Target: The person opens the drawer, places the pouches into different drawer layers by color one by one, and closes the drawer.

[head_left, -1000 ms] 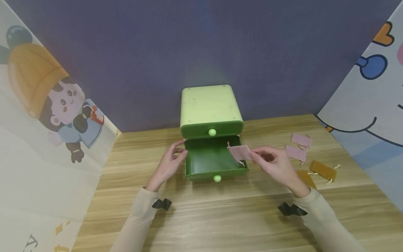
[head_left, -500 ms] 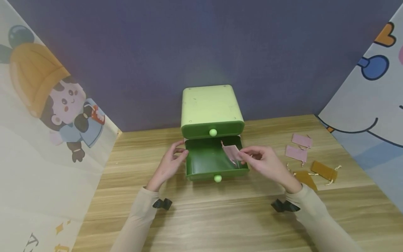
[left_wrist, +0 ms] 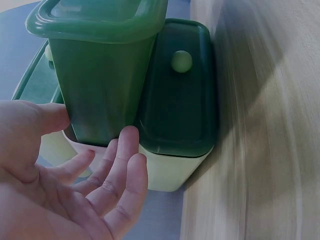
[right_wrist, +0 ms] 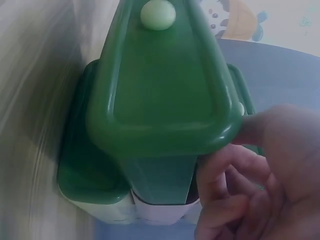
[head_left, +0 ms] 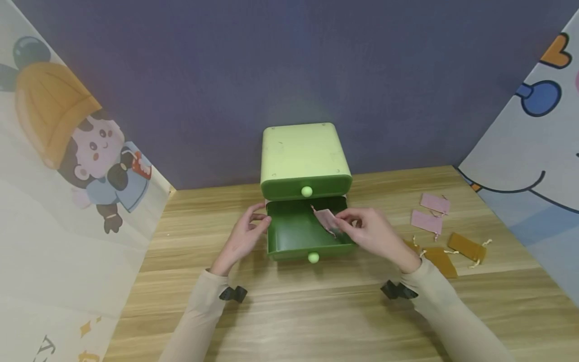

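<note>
A green drawer is pulled out of a small pale-green cabinet. My right hand pinches a pink drawstring pouch by one end, over the right part of the drawer; its cords point away from me. In the right wrist view the drawer front hides the pouch, and the right fingers are bent. On the drawer's left side, the thumb of my left hand touches the wall. The left fingers are loosely bent beside the cabinet and hold nothing.
On the wooden table, to the right, lie two pink pouches and several mustard pouches. A shut top drawer sits above, and a shut bottom drawer below. A dark blue wall rises behind.
My right hand has moved left with the pink pouch, from the drawer's right edge to over its inside. The left hand has stayed at the drawer's side.
</note>
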Demonstrator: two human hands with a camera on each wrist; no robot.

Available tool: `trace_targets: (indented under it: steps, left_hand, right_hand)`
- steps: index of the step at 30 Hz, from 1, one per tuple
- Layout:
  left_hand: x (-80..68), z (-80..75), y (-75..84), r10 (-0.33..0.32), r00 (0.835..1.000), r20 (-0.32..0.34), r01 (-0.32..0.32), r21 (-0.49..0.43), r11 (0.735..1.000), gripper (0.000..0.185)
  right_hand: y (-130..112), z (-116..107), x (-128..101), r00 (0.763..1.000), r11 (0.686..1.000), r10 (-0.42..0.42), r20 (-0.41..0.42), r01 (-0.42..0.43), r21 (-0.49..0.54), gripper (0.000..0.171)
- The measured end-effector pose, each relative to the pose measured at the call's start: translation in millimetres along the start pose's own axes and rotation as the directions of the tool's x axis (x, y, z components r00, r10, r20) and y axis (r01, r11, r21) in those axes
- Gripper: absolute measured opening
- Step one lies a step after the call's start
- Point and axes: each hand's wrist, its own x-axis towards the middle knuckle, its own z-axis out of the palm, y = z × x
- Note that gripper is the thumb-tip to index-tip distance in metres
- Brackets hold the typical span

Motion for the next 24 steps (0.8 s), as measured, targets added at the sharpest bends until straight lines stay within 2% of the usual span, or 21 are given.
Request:
trace_targets:
  steps: [4,9,24]
  left_hand:
    - [-0.4,-0.3,-0.8,-0.002,1.000,0.000,0.002,0.002,1.000,0.058]
    - [0.1,-0.1,-0.6,-0.004,1.000,-0.002,0.004,0.004,1.000,0.058]
    - [-0.5,1.2,-0.3,-0.004,1.000,-0.003,0.004,0.004,1.000,0.057]
  right_hand:
    - [1.1,2.4,3.3,1.000,0.998,0.025,-0.010,-0.026,-0.057,0.018]
    - [3.2,3.5,6.2,0.998,0.996,0.059,-0.037,-0.062,-0.068,0.019]
    - [5.6,7.5,9.2,0.997,0.992,0.072,-0.041,-0.076,-0.097,0.013]
